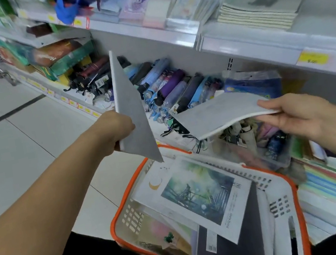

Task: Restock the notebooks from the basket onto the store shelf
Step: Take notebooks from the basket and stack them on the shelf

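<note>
So this is mid-restock: each hand has a grey notebook out of the basket [286, 192] and up in the air in front of the shelves. The left hand [116, 132] has its grip clamped on the lower edge of an upright grey notebook [132, 115], tilted on a corner. The right hand [292, 114] pinches the edge of a second grey notebook [220, 113], held flat and sagging a bit.

The step in hand looks like carrying to the shelf. The matching stack of grey notebooks [259, 14] sits on the upper shelf [248, 42] to the right, so I'd guess that's the target, though the blur makes it hard to be sure the covers match. Next move calls for lifting both up and over the shelf lip and squaring them on the pile.

Plenty left in the basket: a landscape-cover notebook [198, 191] on top, a dark notebook [235, 248] under it.

In the way: the lower shelf full of folded umbrellas [168, 82] just behind the hands, and the yellow price tag [313, 59] strip on the shelf edge.
</note>
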The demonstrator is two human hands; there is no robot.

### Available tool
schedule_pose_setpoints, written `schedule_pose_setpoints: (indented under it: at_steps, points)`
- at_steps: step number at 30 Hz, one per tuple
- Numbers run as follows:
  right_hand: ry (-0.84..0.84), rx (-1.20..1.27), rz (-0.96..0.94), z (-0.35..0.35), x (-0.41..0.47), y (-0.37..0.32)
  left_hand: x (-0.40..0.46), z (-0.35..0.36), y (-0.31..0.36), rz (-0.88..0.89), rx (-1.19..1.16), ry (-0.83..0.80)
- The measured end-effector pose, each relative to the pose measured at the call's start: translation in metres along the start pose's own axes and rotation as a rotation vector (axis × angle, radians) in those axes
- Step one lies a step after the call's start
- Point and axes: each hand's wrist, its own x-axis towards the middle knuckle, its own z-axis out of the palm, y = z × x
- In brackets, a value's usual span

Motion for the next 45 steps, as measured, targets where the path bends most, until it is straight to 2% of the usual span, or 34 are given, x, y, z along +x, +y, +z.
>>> schedule_pose_setpoints:
  at_steps: [5,9,14,20,22,25,27,29,31,34,39,43,45]
  points:
    - [-0.124,0.199,0.065,0.017,-0.005,0.015,-0.015,0.015,0.007,-0.172,-0.469,-0.225]
    - [-0.251,0.109,0.180,0.018,-0.010,0.030,-0.021,0.025,0.015,-0.225,-0.629,-0.265]
    - [-0.346,-0.085,0.151,0.016,-0.016,0.031,-0.021,0.019,0.016,-0.241,-0.701,-0.307]
    - [-0.508,-0.408,0.064,0.026,-0.035,0.026,-0.039,0.020,0.016,-0.122,-0.631,-0.496]
    - [-0.497,-0.542,-0.019,0.030,-0.039,0.026,-0.040,0.020,0.017,-0.074,-0.615,-0.504]
    - [-0.401,-0.617,-0.140,0.032,-0.042,0.020,-0.042,0.012,0.024,0.014,-0.683,-0.529]
    - [-0.417,-0.470,-0.063,0.035,-0.046,0.014,-0.043,0.006,0.030,0.084,-0.745,-0.554]
    - [-0.543,-0.195,0.060,0.043,-0.054,0.006,-0.045,0.001,0.038,0.160,-0.781,-0.572]
    - [-0.590,-0.068,0.007,0.050,-0.065,-0.004,-0.047,-0.001,0.049,0.235,-0.757,-0.585]
    - [-0.501,-0.034,-0.207,0.050,-0.069,-0.020,-0.047,0.005,0.076,0.331,-0.687,-0.554]
    - [-0.273,0.192,-0.448,0.027,-0.060,-0.063,-0.031,0.049,0.145,0.516,-0.688,-0.389]
    - [-0.115,0.364,-0.524,0.004,-0.034,-0.107,-0.022,0.084,0.177,0.518,-0.854,-0.471]
    - [-0.025,0.380,-0.502,-0.002,-0.016,-0.132,-0.018,0.097,0.181,0.540,-0.816,-0.491]
